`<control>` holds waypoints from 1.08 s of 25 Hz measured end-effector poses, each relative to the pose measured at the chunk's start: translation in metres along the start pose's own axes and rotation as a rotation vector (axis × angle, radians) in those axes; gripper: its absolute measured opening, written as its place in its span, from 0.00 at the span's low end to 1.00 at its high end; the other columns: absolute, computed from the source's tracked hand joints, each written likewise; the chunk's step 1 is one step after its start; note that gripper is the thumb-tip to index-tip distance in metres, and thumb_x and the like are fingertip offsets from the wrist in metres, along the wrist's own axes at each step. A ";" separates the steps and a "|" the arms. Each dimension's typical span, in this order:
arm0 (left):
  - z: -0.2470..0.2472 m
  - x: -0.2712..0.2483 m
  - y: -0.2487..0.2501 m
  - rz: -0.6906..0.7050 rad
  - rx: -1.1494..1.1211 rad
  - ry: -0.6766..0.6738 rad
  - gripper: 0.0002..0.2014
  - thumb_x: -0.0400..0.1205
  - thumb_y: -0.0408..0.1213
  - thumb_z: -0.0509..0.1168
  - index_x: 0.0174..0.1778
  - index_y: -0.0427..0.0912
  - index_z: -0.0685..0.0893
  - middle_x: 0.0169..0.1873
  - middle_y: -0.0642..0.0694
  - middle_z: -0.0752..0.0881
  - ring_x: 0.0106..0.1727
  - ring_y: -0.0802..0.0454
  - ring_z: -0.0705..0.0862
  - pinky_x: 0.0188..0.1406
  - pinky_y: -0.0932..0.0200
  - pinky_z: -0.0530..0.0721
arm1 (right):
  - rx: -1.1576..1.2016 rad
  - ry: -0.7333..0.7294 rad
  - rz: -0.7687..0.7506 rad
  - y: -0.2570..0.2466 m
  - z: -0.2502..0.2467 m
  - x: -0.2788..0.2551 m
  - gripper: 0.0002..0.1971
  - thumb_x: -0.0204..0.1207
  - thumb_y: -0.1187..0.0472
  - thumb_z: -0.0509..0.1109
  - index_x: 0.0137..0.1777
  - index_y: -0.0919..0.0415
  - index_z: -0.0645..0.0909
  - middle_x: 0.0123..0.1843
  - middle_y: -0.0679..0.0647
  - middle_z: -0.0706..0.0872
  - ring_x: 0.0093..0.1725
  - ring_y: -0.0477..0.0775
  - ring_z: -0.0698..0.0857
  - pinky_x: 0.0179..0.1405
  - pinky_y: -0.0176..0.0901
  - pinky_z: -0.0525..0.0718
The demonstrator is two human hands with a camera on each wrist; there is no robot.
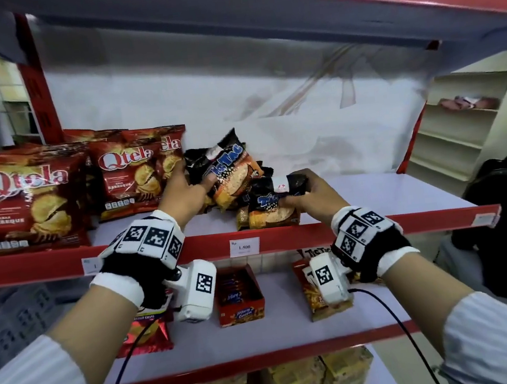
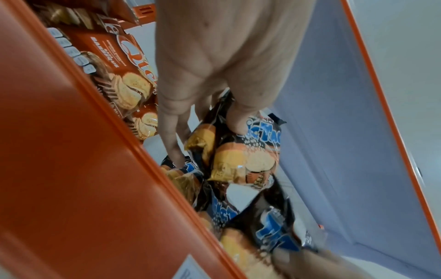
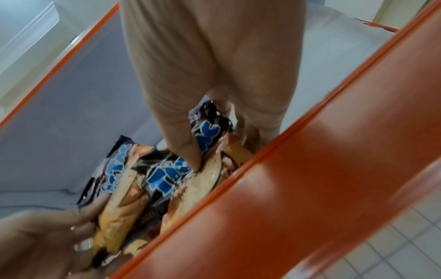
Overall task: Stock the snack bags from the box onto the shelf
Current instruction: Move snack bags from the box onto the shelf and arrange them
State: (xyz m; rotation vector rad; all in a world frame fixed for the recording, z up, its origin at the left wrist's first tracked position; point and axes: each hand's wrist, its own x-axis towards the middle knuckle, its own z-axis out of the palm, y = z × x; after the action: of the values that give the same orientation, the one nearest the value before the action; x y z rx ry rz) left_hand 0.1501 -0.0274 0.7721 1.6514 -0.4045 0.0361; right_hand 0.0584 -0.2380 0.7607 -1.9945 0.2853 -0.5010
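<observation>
Several black-and-orange Tic Tac snack bags lie in a loose pile on the middle shelf [image 1: 374, 196]. My left hand [image 1: 186, 189] grips one tilted bag [image 1: 231, 175] at its left edge, thumb on its front; the left wrist view shows the thumb and fingers pinching that bag [image 2: 245, 160]. My right hand [image 1: 307, 195] holds the top of another bag [image 1: 274, 203] standing at the shelf's front lip, and its thumb presses into the bag [image 3: 167, 177] in the right wrist view. The box is out of view.
Red Qtela chip bags [image 1: 26, 200] stand in rows on the left of the same shelf. The red front lip [image 1: 283, 239] carries price tags. The shelf below holds a red biscuit carton [image 1: 239, 295] and other snack packs. An upper shelf [image 1: 287, 12] overhangs.
</observation>
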 end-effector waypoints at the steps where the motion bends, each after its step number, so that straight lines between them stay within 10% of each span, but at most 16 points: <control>1: -0.003 0.002 0.000 0.011 -0.022 0.027 0.23 0.82 0.35 0.66 0.72 0.44 0.70 0.65 0.43 0.81 0.66 0.43 0.80 0.67 0.40 0.77 | -0.009 -0.034 0.035 0.001 0.004 0.001 0.26 0.66 0.65 0.80 0.61 0.55 0.71 0.53 0.59 0.85 0.51 0.59 0.85 0.56 0.54 0.85; 4: -0.009 0.003 0.002 0.099 -0.059 0.095 0.22 0.83 0.35 0.65 0.72 0.42 0.70 0.65 0.44 0.81 0.67 0.45 0.79 0.67 0.48 0.76 | -0.162 0.027 0.089 0.003 0.020 0.002 0.32 0.64 0.57 0.82 0.65 0.55 0.69 0.52 0.58 0.85 0.49 0.56 0.85 0.45 0.44 0.81; 8: -0.017 -0.001 0.002 0.135 -0.179 0.182 0.23 0.84 0.40 0.64 0.74 0.42 0.68 0.68 0.46 0.80 0.69 0.44 0.78 0.70 0.40 0.75 | -0.343 0.172 0.014 0.005 0.032 0.000 0.36 0.65 0.52 0.81 0.69 0.58 0.67 0.61 0.62 0.78 0.61 0.60 0.79 0.58 0.45 0.78; 13: -0.002 -0.013 -0.005 0.133 0.010 -0.138 0.16 0.84 0.39 0.61 0.69 0.44 0.73 0.57 0.47 0.84 0.55 0.53 0.82 0.48 0.70 0.80 | 0.182 0.146 -0.119 -0.010 0.016 -0.015 0.16 0.75 0.40 0.67 0.58 0.47 0.77 0.55 0.51 0.86 0.54 0.52 0.85 0.41 0.36 0.78; 16: 0.009 -0.017 -0.014 0.067 0.071 -0.214 0.22 0.85 0.38 0.61 0.74 0.41 0.66 0.61 0.42 0.83 0.58 0.50 0.82 0.57 0.59 0.80 | 0.027 -0.045 -0.180 -0.016 0.018 -0.022 0.31 0.66 0.41 0.76 0.69 0.43 0.71 0.55 0.47 0.85 0.52 0.48 0.86 0.46 0.37 0.83; 20: 0.015 -0.019 -0.021 0.142 0.157 -0.144 0.32 0.83 0.33 0.64 0.77 0.41 0.52 0.48 0.60 0.78 0.41 0.74 0.77 0.34 0.83 0.75 | -0.241 0.011 -0.185 -0.011 0.030 -0.015 0.31 0.68 0.49 0.78 0.70 0.51 0.74 0.47 0.45 0.83 0.44 0.42 0.81 0.33 0.14 0.72; 27: 0.035 -0.004 -0.023 0.048 0.473 -0.217 0.31 0.86 0.38 0.59 0.79 0.42 0.49 0.62 0.30 0.82 0.57 0.35 0.84 0.57 0.49 0.81 | -0.335 0.102 -0.026 -0.014 0.035 -0.001 0.26 0.72 0.53 0.74 0.69 0.55 0.74 0.61 0.54 0.85 0.59 0.54 0.82 0.47 0.31 0.71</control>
State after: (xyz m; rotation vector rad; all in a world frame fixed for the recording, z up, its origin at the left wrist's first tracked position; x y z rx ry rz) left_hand 0.1448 -0.0589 0.7449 2.1211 -0.6359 -0.0132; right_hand 0.0739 -0.2038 0.7592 -2.3022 0.4300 -0.6044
